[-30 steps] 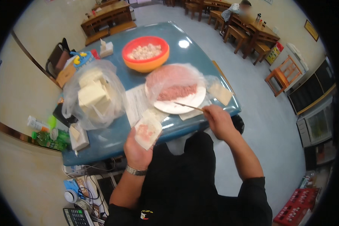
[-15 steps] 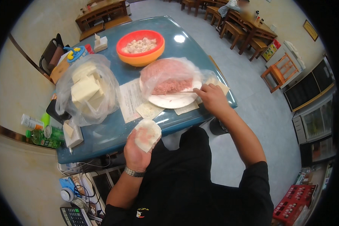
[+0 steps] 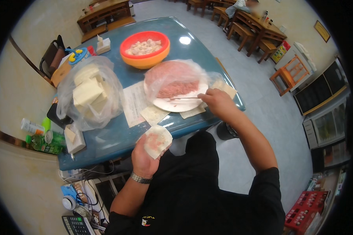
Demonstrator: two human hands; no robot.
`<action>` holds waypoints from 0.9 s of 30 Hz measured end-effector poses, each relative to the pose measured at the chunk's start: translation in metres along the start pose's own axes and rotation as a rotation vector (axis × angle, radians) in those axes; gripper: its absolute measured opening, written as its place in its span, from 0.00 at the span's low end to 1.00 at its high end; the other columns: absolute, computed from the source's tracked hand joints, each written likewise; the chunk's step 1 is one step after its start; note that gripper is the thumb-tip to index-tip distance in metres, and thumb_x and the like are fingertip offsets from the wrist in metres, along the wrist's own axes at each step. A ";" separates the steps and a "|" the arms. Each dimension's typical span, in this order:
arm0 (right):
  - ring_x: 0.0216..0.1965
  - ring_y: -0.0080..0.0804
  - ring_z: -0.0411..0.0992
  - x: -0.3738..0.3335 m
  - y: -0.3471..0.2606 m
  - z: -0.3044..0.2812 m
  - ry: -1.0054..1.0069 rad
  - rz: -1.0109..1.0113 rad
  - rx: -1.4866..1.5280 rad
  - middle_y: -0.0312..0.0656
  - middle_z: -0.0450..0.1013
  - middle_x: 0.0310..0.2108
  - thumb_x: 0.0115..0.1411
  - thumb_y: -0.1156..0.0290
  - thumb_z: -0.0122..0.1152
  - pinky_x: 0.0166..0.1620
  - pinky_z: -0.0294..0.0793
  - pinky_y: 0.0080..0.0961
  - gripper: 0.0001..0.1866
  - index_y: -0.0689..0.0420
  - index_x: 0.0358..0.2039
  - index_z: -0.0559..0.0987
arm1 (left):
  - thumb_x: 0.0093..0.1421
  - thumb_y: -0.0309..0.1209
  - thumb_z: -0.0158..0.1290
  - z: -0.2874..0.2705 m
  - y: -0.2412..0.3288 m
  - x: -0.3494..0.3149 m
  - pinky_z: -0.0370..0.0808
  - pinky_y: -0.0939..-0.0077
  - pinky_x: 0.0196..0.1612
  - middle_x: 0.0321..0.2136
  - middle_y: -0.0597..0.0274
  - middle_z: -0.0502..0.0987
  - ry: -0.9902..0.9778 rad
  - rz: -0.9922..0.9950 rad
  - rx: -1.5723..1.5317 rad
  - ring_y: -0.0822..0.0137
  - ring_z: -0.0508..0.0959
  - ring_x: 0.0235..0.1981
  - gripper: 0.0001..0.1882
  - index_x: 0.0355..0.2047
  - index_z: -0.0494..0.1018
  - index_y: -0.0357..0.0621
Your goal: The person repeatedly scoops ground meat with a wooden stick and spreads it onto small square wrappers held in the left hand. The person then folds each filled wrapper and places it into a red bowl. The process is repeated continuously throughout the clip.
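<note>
On my left palm [image 3: 145, 158] lies a pale dough wrapper [image 3: 156, 141] with a thin smear of pink minced meat on it; my fingers cradle it from below, in front of the table edge. My right hand [image 3: 219, 102] is closed round the end of a thin, stick-like filling tool [image 3: 186, 98], whose far tip rests over the plate. A large mound of minced meat [image 3: 178, 91], partly covered by clear plastic film, sits on the white plate [image 3: 180, 106]. To its left, a clear plastic bag [image 3: 115, 105] holds stacks of pale wrappers [image 3: 89, 93].
A red and orange bowl [image 3: 145, 58] of chopped pale pieces stands behind the plate. Flat paper-like squares [image 3: 155, 114] lie around the plate. Bottles [image 3: 43, 143] and a tissue pack [image 3: 75, 141] crowd the left corner. A wooden chair [image 3: 289, 74] stands to the right.
My left hand has moved slightly right with the wrapper, which tilts a little more. The tool in my right hand has dropped slightly toward the plate's near side.
</note>
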State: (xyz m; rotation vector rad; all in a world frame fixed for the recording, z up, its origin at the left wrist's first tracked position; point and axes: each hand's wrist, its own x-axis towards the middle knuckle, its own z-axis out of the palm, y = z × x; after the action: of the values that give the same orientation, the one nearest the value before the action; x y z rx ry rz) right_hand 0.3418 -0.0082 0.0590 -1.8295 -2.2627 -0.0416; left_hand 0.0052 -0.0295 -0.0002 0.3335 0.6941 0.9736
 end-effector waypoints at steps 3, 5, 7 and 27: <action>0.48 0.44 0.78 0.008 -0.004 0.007 -0.006 0.016 -0.095 0.42 0.80 0.42 0.57 0.79 0.62 0.48 0.78 0.41 0.24 0.49 0.54 0.85 | 0.79 0.41 0.39 0.004 -0.003 -0.002 0.76 0.37 0.64 0.66 0.42 0.73 0.011 -0.015 0.000 0.42 0.75 0.65 0.28 0.69 0.64 0.33; 0.49 0.43 0.78 0.011 -0.001 0.014 -0.011 0.016 -0.131 0.42 0.80 0.43 0.57 0.80 0.62 0.48 0.77 0.40 0.24 0.49 0.54 0.85 | 0.79 0.41 0.38 0.004 -0.001 -0.003 0.76 0.37 0.64 0.66 0.42 0.73 -0.006 -0.006 0.013 0.42 0.75 0.65 0.28 0.69 0.64 0.32; 0.49 0.43 0.78 0.013 -0.001 0.012 -0.032 0.001 -0.135 0.42 0.80 0.43 0.57 0.80 0.62 0.48 0.77 0.40 0.24 0.48 0.54 0.85 | 0.79 0.41 0.38 0.000 0.002 -0.004 0.76 0.37 0.63 0.65 0.42 0.73 -0.033 0.018 0.034 0.42 0.75 0.65 0.28 0.69 0.64 0.32; 0.40 0.52 0.79 -0.056 -0.078 -0.016 -0.062 -0.044 0.599 0.50 0.77 0.36 0.69 0.74 0.63 0.44 0.79 0.43 0.14 0.57 0.54 0.83 | 0.80 0.43 0.38 0.010 0.002 0.005 0.74 0.51 0.67 0.67 0.46 0.71 -0.027 0.090 -0.024 0.50 0.74 0.67 0.29 0.71 0.61 0.33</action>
State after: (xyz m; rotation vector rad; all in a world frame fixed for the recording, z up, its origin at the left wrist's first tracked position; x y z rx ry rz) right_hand 0.2802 -0.0819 0.0735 -1.4703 -2.0444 0.6218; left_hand 0.0128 -0.0241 0.0067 0.3588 0.6471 1.0604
